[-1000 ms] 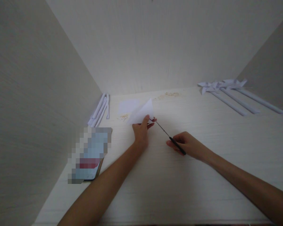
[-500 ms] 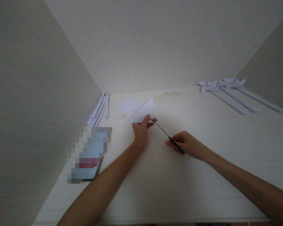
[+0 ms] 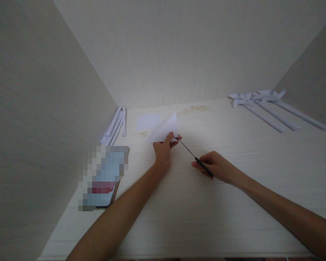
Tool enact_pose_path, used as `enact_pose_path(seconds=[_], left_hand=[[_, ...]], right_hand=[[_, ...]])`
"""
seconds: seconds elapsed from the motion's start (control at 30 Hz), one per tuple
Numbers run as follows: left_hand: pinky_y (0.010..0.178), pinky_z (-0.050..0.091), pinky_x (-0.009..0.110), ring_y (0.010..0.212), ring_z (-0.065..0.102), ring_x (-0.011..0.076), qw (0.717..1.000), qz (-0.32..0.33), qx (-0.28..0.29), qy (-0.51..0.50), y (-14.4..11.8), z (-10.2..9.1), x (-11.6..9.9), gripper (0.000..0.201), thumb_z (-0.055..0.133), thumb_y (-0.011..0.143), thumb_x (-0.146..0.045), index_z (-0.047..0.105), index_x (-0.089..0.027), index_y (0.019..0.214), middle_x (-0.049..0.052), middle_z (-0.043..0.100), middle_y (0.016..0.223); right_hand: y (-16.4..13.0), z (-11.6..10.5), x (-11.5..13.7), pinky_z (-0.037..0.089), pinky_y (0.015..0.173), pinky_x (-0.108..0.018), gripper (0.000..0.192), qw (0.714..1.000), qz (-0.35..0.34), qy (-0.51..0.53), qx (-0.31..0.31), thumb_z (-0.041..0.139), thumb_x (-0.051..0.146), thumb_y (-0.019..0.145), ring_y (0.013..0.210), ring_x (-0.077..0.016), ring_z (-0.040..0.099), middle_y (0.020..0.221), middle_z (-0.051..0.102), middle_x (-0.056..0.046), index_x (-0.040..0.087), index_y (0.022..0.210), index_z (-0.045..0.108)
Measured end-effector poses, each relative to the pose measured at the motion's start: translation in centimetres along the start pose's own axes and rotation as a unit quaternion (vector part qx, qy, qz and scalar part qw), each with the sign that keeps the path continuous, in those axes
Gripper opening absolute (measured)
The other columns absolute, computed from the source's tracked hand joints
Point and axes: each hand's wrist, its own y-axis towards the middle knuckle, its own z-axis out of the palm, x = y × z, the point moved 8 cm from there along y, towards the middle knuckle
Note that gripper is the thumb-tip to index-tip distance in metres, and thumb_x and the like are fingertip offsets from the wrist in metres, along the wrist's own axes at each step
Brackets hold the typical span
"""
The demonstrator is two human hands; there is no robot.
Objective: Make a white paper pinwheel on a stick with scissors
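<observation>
My left hand (image 3: 164, 146) is closed on a sheet of white paper (image 3: 163, 128), thumb on top and fingertips beneath, with the sheet raised and curved to a point at the top. Black-handled scissors (image 3: 203, 166), seen nearly edge-on, are held in my right hand (image 3: 216, 166). Their thin metal blades run up to the left and meet the lower right edge of the paper beside my left thumb. Whether the blades are parted cannot be made out from this angle.
Behind the held sheet lies another white paper (image 3: 148, 121). Paper rolls (image 3: 115, 127) are at the left wall, above a pixelated phone-like device (image 3: 105, 177). White paper pinwheels on sticks (image 3: 277, 114) lie at the back right. Yellowish scraps (image 3: 198, 108) are at the back.
Almost nothing differs. The whole view has shifted very slightly; both hands, the paper and the scissors keep the same positions relative to each other.
</observation>
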Motion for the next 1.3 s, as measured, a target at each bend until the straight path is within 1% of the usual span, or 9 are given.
enact_pose_path(seconds=[0.13,0.27,0.37,0.47,0.57,0.7,0.97,1.1,1.3], left_hand=[[0.049,0.048,0.02,0.058,0.062,0.0119,1.0,0.005,-0.023,0.01,0.1,-0.5,-0.1,0.019,0.065,0.06,-0.023,0.059,-0.013,0.074,0.003,0.065,0.071],[0.048,0.048,0.018,0.062,0.06,0.0103,0.998,0.028,-0.04,0.048,0.0,-0.8,-0.5,0.027,0.069,0.055,-0.024,0.059,-0.016,0.079,0.002,0.064,0.077],[0.045,0.046,0.019,0.057,0.057,0.0104,0.989,0.06,0.011,0.132,-0.8,0.3,-1.0,0.024,0.07,0.054,-0.026,0.06,-0.015,0.073,0.001,0.063,0.069],[0.044,0.046,0.02,0.05,0.055,0.0106,0.973,0.067,0.083,0.204,-2.1,1.9,-1.1,0.017,0.069,0.055,-0.027,0.059,-0.015,0.062,0.0,0.061,0.059],[0.05,0.049,0.023,0.058,0.059,0.0149,0.961,0.056,0.122,0.241,-3.0,2.6,-0.8,0.016,0.069,0.055,-0.027,0.057,-0.016,0.055,0.001,0.06,0.053],[0.058,0.05,0.027,0.069,0.061,0.0193,0.959,0.055,0.14,0.24,-3.3,2.9,-0.7,0.014,0.068,0.055,-0.025,0.057,-0.017,0.051,0.003,0.059,0.05],[0.041,0.045,0.02,0.046,0.053,0.0109,0.96,0.036,0.172,0.22,-3.4,3.4,-0.6,0.013,0.067,0.055,-0.021,0.057,-0.016,0.049,0.001,0.061,0.053],[0.04,0.045,0.019,0.044,0.052,0.0096,0.968,0.032,0.146,0.203,-3.1,3.2,-0.9,0.015,0.067,0.055,-0.021,0.056,-0.015,0.047,0.001,0.061,0.053],[0.042,0.046,0.019,0.047,0.053,0.0098,0.967,0.02,0.16,0.199,-3.2,3.4,-0.9,0.017,0.067,0.056,-0.021,0.055,-0.015,0.045,0.001,0.061,0.054]], right_hand=[[-0.1,0.1,0.5,0.022,0.038,-0.022,0.038,0.999,0.002,0.052,0.014,0.061,0.041,0.066,0.035,-0.0056,0.034,0.037,0.041,0.004,0.016,0.043,0.042],[0.1,-0.4,0.8,0.019,0.036,-0.02,0.025,0.971,0.011,0.238,-0.01,0.065,0.033,0.064,0.037,-0.0035,0.033,0.044,0.049,0.003,0.014,0.053,0.052],[0.4,-0.9,0.3,0.027,0.038,-0.016,0.017,0.924,0.026,0.378,-0.051,0.069,0.028,0.061,0.048,-0.0047,0.044,0.056,0.057,0.0,0.014,0.064,0.059],[0.7,-1.2,-0.4,0.036,0.045,-0.014,0.016,0.894,0.036,0.44,-0.076,0.071,0.023,0.059,0.057,-0.0058,0.05,0.064,0.06,-0.002,0.013,0.068,0.064],[0.8,-1.2,-0.7,0.039,0.048,-0.014,0.013,0.886,0.036,0.454,-0.082,0.072,0.021,0.058,0.057,-0.0054,0.051,0.064,0.06,-0.001,0.014,0.067,0.065],[0.8,-1.3,-0.7,0.041,0.052,-0.015,0.009,0.879,0.018,0.467,-0.097,0.072,0.019,0.058,0.058,-0.0058,0.051,0.063,0.06,0.0,0.015,0.062,0.064],[0.9,-1.4,-1.0,0.04,0.051,-0.019,0.014,0.891,0.017,0.439,-0.11,0.073,0.023,0.055,0.055,-0.007,0.05,0.059,0.058,0.0,0.014,0.059,0.062],[0.9,-1.4,-0.7,0.039,0.055,-0.019,0.013,0.893,0.009,0.438,-0.102,0.074,0.017,0.051,0.058,-0.0064,0.051,0.06,0.058,0.001,0.014,0.06,0.064],[0.7,-1.5,-0.4,0.035,0.053,-0.021,0.019,0.904,0.008,0.411,-0.122,0.075,0.021,0.049,0.055,-0.0066,0.047,0.059,0.056,0.001,0.013,0.061,0.062]])
